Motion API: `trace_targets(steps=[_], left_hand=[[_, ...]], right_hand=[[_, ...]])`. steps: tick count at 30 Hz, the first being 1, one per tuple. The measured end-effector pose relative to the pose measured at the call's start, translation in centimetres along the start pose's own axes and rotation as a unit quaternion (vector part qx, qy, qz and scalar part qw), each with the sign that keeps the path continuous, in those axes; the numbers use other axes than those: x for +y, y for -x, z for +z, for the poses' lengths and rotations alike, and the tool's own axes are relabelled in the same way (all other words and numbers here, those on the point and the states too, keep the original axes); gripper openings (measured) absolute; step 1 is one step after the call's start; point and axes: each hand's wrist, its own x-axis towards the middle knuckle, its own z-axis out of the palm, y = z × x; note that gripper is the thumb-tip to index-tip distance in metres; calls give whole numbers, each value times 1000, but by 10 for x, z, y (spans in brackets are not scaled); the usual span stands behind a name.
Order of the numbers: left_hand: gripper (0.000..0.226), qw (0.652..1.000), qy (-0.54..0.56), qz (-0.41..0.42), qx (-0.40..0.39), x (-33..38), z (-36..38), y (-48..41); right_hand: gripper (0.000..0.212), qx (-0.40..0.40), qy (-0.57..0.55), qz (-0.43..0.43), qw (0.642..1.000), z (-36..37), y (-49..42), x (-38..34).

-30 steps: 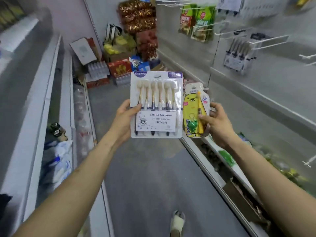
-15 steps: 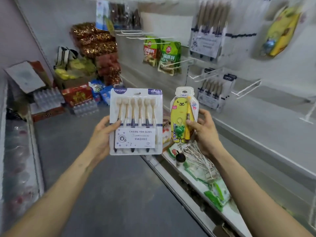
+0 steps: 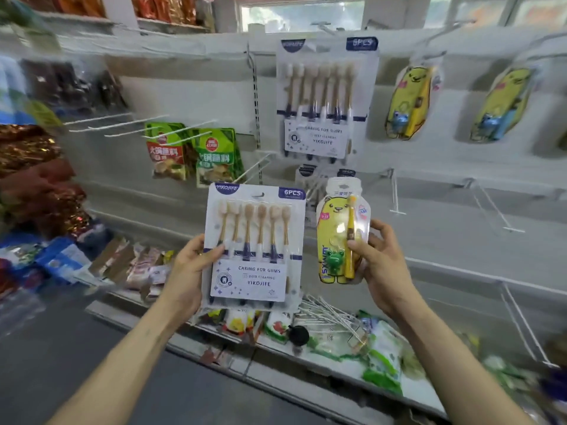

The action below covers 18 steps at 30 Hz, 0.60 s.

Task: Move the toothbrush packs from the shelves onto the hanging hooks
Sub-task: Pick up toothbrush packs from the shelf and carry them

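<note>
The left hand (image 3: 187, 271) is clamping a six-pack (image 3: 254, 246) of toothbrushes by its left edge, with the thumb lying across the front and the other fingers hidden behind the card. The six-pack is a white card under clear plastic, showing a row of pale bristle heads on tan necks with dark blue and white handles, purple corner tabs and a label reading "CARING FOR GUMS". It is standing upright in the air above the front edge of the lower shelf (image 3: 276, 360). Just beside it, without touching, the right hand (image 3: 380, 268) is pinching a bear pack (image 3: 334, 228). This is a smaller yellow bear-shaped card holding one yellow child's brush and a green frog charm. The thumb is pressing on its lower front and the fingers are curling round its right edge. Both forearms are reaching forward and up from the bottom corners of the view. On the back panel, a hanging six-pack (image 3: 325, 99) of the same make is dangling from a hook. A second bear pack (image 3: 409, 102) and a third bear pack (image 3: 503, 105) are hanging to its right. Wire hooks (image 3: 395, 194) are jutting out below them. A heap of loose hooks (image 3: 331, 314) is lying on the lower shelf under the hands.
</note>
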Motion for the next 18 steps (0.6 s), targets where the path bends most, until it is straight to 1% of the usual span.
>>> trace_targets(steps=[2,5,8,10,14,18], left_hand=[[32,1000,7,-19,-18,-15,-5,-14],[39,997,21,-69,-35,-42,-4,-29],[35,994,14,-92,-53,-62,5,-41],[37,994,6,-96,-56,-73,13,-46],[31,993,-15,-102,-61,-92,27,-57],[30,993,-10,-98,-72,-103,43,-68]], right_hand=[[39,29,9,2,1000,-5,7,11],[41,62,5,16,998,-13,13,27],[42,83,2,19,996,-18,9,36],[42,89,9,17,996,-23,4,39],[42,90,19,8,996,-34,-3,45],[44,64,33,13,997,-43,-1,50]])
